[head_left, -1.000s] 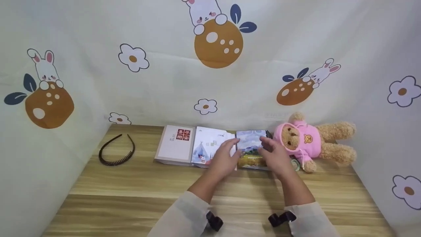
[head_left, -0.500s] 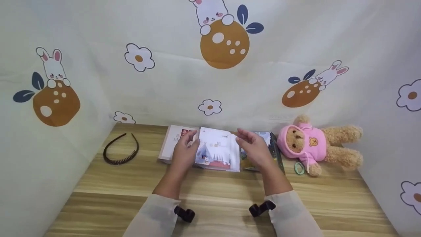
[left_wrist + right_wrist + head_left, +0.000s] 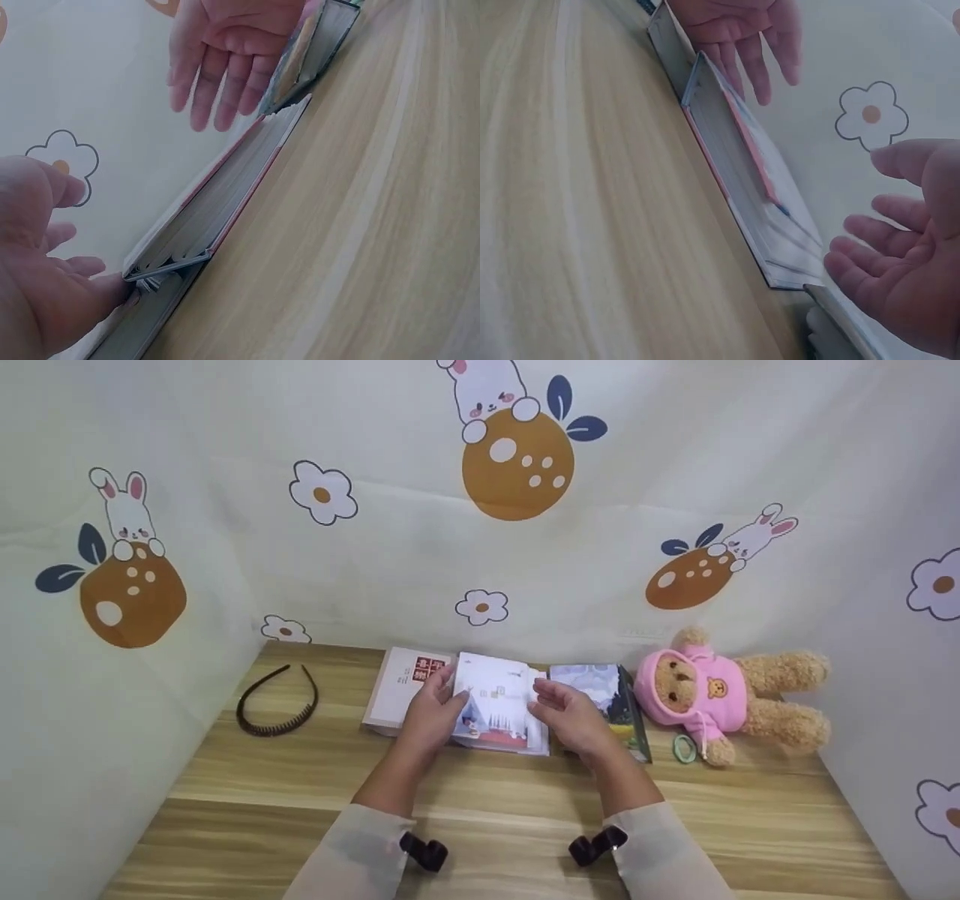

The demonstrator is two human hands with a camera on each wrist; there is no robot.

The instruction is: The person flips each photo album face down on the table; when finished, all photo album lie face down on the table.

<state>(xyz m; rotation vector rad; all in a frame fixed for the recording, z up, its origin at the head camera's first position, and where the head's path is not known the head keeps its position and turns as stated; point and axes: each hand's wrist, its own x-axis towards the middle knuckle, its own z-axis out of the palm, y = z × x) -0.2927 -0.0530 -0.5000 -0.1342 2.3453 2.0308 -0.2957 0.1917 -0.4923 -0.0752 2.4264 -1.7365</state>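
Observation:
A book with a pale cover showing a blue tent (image 3: pixel 491 679) lies flat in the middle of a row of three. My left hand (image 3: pixel 427 720) is at its left side, fingers relaxed; in the left wrist view a fingertip meets the spine edge of this book (image 3: pixel 217 202). On the opposite side, my right hand (image 3: pixel 577 724) holds its loosely bent fingers beside the page edge, palm facing inward. In the right wrist view some pages of the tent book (image 3: pixel 739 172) stand slightly apart. A white book with red characters (image 3: pixel 394 690) lies left, partly behind my left hand.
Under my right hand's far side lies a book with a painted landscape cover (image 3: pixel 592 679). A teddy bear in a pink hoodie (image 3: pixel 724 694) lies at right, with a green hair tie (image 3: pixel 676 748) near its arm. A dark headband (image 3: pixel 274 730) lies far left. Printed cloth (image 3: pixel 390 570) walls the table.
Both hands have shifted left from the landscape book to the sides of the tent book. Over the last half second they have barely moved, with the right fingers a little lower.

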